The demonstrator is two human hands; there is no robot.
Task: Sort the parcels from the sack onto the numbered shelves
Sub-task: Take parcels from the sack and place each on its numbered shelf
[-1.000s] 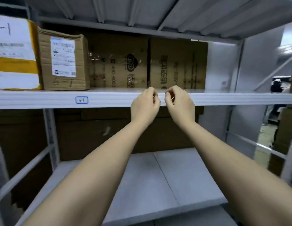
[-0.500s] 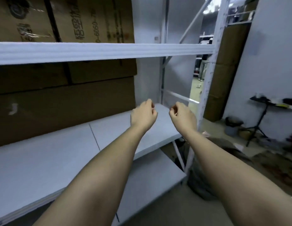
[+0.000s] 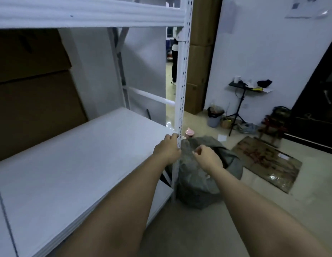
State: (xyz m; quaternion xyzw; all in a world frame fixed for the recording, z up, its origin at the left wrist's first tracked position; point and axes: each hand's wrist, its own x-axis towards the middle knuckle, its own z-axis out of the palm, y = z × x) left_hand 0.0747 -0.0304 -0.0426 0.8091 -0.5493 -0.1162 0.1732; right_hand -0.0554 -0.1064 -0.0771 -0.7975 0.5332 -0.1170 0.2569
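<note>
A grey sack point(image 3: 198, 184) sits on the floor just right of the white shelf unit's corner post point(image 3: 181, 101). My left hand point(image 3: 168, 150) hangs in front of that post with loosely curled fingers and holds nothing. My right hand point(image 3: 208, 157) hovers above the sack, fingers loosely curled, also holding nothing. The bare white middle shelf point(image 3: 72, 164) spreads out to the left. No parcel shows in this view; the sack's contents are hidden.
Large brown cardboard boxes point(image 3: 31, 93) stand behind the shelf. A flattened cardboard sheet point(image 3: 267, 162) lies on the floor to the right. A tripod stand point(image 3: 239, 108) and a bin point(image 3: 215, 116) are by the far wall. A person's legs point(image 3: 174, 65) stand beyond the rack.
My view has swung right and down from the upper shelf with boxes to the floor. Both hands dropped from the shelf edge to above the sack, still holding nothing.
</note>
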